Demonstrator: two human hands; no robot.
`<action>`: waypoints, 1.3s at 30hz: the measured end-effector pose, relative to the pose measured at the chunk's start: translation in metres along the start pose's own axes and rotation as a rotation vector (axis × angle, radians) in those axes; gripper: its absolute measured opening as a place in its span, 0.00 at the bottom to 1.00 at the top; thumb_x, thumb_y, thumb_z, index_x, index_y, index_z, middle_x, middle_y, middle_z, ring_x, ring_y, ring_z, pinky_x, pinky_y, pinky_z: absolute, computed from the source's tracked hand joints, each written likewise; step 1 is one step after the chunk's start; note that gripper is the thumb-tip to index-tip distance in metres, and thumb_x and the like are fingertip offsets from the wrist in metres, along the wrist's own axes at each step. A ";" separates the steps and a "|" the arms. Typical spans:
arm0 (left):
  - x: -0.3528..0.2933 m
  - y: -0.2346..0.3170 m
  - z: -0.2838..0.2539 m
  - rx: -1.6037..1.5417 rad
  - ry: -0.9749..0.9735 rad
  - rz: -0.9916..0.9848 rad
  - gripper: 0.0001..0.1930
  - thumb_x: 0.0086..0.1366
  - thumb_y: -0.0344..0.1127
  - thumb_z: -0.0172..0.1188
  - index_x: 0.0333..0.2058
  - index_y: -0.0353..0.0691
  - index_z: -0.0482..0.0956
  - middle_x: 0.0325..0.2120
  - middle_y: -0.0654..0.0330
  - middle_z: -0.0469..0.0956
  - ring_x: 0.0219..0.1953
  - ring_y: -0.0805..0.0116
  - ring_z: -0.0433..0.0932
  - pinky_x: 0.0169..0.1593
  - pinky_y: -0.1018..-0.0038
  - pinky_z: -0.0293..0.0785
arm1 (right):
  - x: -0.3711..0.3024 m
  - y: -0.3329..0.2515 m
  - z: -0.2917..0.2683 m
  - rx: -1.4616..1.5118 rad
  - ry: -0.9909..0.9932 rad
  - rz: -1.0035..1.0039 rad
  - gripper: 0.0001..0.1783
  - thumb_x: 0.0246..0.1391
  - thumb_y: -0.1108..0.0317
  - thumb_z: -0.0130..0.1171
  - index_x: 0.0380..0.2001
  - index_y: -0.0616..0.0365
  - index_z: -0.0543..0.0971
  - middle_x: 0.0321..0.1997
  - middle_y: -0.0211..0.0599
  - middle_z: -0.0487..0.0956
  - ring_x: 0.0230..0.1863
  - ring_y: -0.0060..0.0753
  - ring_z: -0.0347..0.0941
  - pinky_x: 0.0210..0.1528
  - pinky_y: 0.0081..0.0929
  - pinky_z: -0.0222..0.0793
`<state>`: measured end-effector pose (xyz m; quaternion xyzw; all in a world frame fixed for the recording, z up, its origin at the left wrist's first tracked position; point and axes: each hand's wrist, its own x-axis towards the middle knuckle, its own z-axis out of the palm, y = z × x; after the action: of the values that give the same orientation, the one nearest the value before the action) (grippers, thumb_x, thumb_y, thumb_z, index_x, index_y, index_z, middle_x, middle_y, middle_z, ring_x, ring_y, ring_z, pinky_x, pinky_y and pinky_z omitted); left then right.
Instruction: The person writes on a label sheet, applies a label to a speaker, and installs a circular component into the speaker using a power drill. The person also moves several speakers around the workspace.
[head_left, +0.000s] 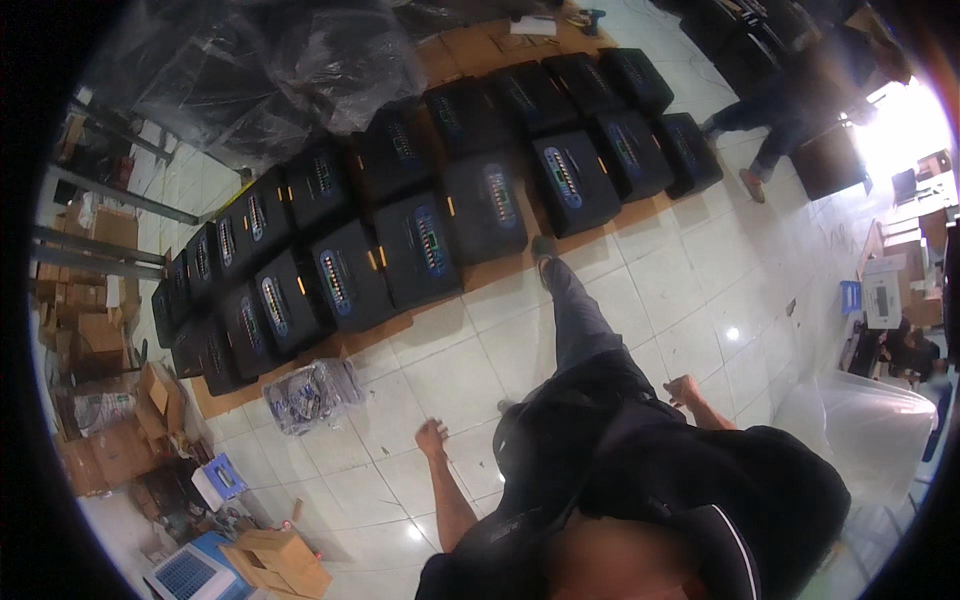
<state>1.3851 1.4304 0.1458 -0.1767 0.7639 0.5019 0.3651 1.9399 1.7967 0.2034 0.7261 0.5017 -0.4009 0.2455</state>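
My left hand [431, 438] hangs over the tiled floor with its fingers curled and nothing seen in them. On the other side of my body, my right hand [683, 390] is loosely closed, also with no object showing. Ahead of me, two long rows of black box-shaped cases [415, 245] lie on brown cardboard, several with a blue panel and a line of small coloured marks on top. One foot [543, 252] reaches the near edge of these rows. Nearest my left hand is a parcel in clear plastic [313, 395] on the floor. Neither hand touches a case.
Clear plastic sheeting [300, 70] covers a stack at the far left. Cardboard boxes [105, 340] crowd the left side, with an open carton [275, 562] at lower left. Another person [790, 115] stands at the far right. A translucent plastic bag [850, 430] lies at right.
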 end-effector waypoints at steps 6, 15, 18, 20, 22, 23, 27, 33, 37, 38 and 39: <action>0.126 0.193 0.212 0.238 -0.110 0.255 0.14 0.66 0.34 0.56 0.46 0.31 0.81 0.34 0.56 0.84 0.32 0.68 0.83 0.37 0.74 0.78 | 0.134 -0.189 -0.075 0.087 -0.099 -0.029 0.15 0.59 0.63 0.61 0.29 0.68 0.83 0.25 0.45 0.84 0.23 0.35 0.82 0.22 0.30 0.79; 0.261 0.328 0.492 0.806 -0.258 0.401 0.17 0.62 0.42 0.61 0.41 0.32 0.82 0.43 0.50 0.83 0.46 0.54 0.82 0.51 0.62 0.75 | 0.436 -0.808 -0.161 -0.291 0.014 -0.988 0.20 0.58 0.52 0.58 0.37 0.61 0.80 0.40 0.57 0.80 0.45 0.61 0.76 0.44 0.49 0.73; 0.322 0.349 0.549 0.857 -0.195 0.357 0.20 0.60 0.44 0.64 0.44 0.32 0.80 0.41 0.51 0.84 0.44 0.53 0.82 0.51 0.58 0.74 | 0.457 -0.957 -0.140 -0.318 -0.136 -0.956 0.24 0.58 0.52 0.60 0.50 0.59 0.76 0.45 0.57 0.79 0.47 0.60 0.76 0.46 0.47 0.74; 0.385 0.367 0.593 0.844 -0.103 0.184 0.44 0.54 0.51 0.72 0.63 0.34 0.62 0.58 0.41 0.69 0.62 0.43 0.67 0.61 0.54 0.68 | 0.471 -1.030 -0.109 -0.820 0.145 -1.119 0.31 0.58 0.48 0.61 0.56 0.60 0.73 0.53 0.57 0.77 0.52 0.56 0.76 0.50 0.45 0.74; 0.432 0.378 0.639 0.830 0.006 0.027 0.66 0.46 0.54 0.77 0.70 0.36 0.38 0.69 0.36 0.43 0.70 0.32 0.45 0.64 0.42 0.61 | 0.489 -1.075 -0.085 -0.146 0.060 -0.826 0.37 0.57 0.44 0.62 0.57 0.65 0.72 0.56 0.56 0.75 0.57 0.53 0.73 0.55 0.43 0.73; 0.457 0.384 0.661 0.850 -0.019 -0.137 0.76 0.41 0.55 0.80 0.70 0.36 0.25 0.71 0.33 0.28 0.71 0.26 0.34 0.64 0.34 0.57 | 0.498 -1.092 -0.077 -0.080 0.066 -0.810 0.40 0.55 0.43 0.63 0.56 0.70 0.71 0.55 0.57 0.75 0.57 0.53 0.73 0.56 0.43 0.73; 0.497 0.381 0.722 0.898 0.086 -0.512 0.82 0.38 0.50 0.83 0.67 0.36 0.14 0.66 0.27 0.15 0.70 0.25 0.21 0.64 0.27 0.47 | 0.522 -1.120 -0.057 -0.180 0.211 -0.809 0.38 0.54 0.49 0.66 0.52 0.76 0.71 0.48 0.56 0.79 0.51 0.53 0.77 0.52 0.41 0.75; 0.494 0.380 0.718 0.871 0.090 -0.447 0.82 0.35 0.51 0.84 0.68 0.36 0.17 0.65 0.23 0.15 0.67 0.17 0.24 0.60 0.26 0.52 | 0.524 -1.141 -0.069 0.598 -0.482 -0.497 0.12 0.61 0.62 0.59 0.30 0.59 0.75 0.26 0.36 0.74 0.25 0.30 0.71 0.30 0.32 0.70; 0.494 0.380 0.721 0.872 0.084 -0.451 0.83 0.34 0.50 0.85 0.68 0.35 0.18 0.64 0.22 0.14 0.67 0.16 0.21 0.59 0.23 0.50 | 0.527 -1.154 -0.072 0.612 -0.579 -0.320 0.13 0.65 0.60 0.56 0.32 0.58 0.76 0.20 0.25 0.63 0.19 0.24 0.58 0.25 0.29 0.61; 0.495 0.379 0.722 0.883 0.085 -0.435 0.83 0.34 0.50 0.85 0.68 0.35 0.18 0.64 0.22 0.15 0.67 0.16 0.21 0.59 0.23 0.50 | 0.528 -1.157 -0.071 0.608 -0.564 -0.301 0.13 0.65 0.59 0.56 0.32 0.57 0.75 0.21 0.24 0.61 0.19 0.23 0.57 0.25 0.29 0.60; 0.496 0.377 0.723 0.885 0.092 -0.420 0.83 0.34 0.51 0.85 0.68 0.35 0.18 0.65 0.22 0.15 0.67 0.16 0.21 0.59 0.22 0.49 | 0.529 -1.159 -0.070 0.605 -0.535 -0.287 0.13 0.65 0.58 0.56 0.33 0.56 0.74 0.21 0.23 0.60 0.18 0.23 0.55 0.25 0.29 0.59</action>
<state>1.0875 2.2897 -0.1441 -0.1769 0.8670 0.0363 0.4644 0.9833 2.5670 -0.1424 0.5588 0.3762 -0.7342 0.0848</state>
